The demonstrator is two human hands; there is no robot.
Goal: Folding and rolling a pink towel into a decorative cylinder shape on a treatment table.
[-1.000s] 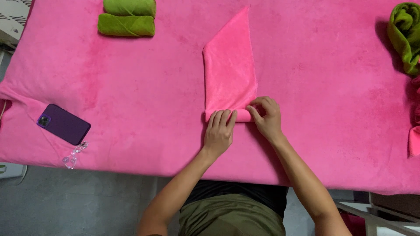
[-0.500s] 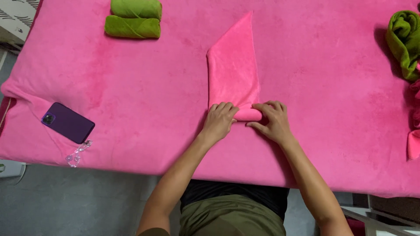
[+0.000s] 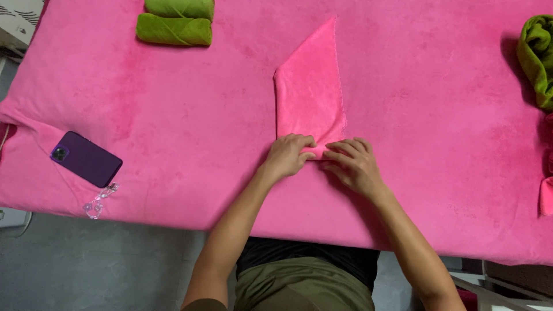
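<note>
On plush pink table (image 3: 144,115) — both hands (image 3: 322,158) rolling fleecy towel (image 3: 311,92)

You stand at what looks like a towel-folding station, home or laundry room, can't tell which. A table (image 3: 144,126) draped in pink plush cloth fills the view. Two rolled green towels (image 3: 175,20) lie at the far edge; a loose green towel (image 3: 536,57) sits bunched at the right. A purple phone (image 3: 86,158) rests near the left corner. Grey floor (image 3: 86,265) below.
</note>
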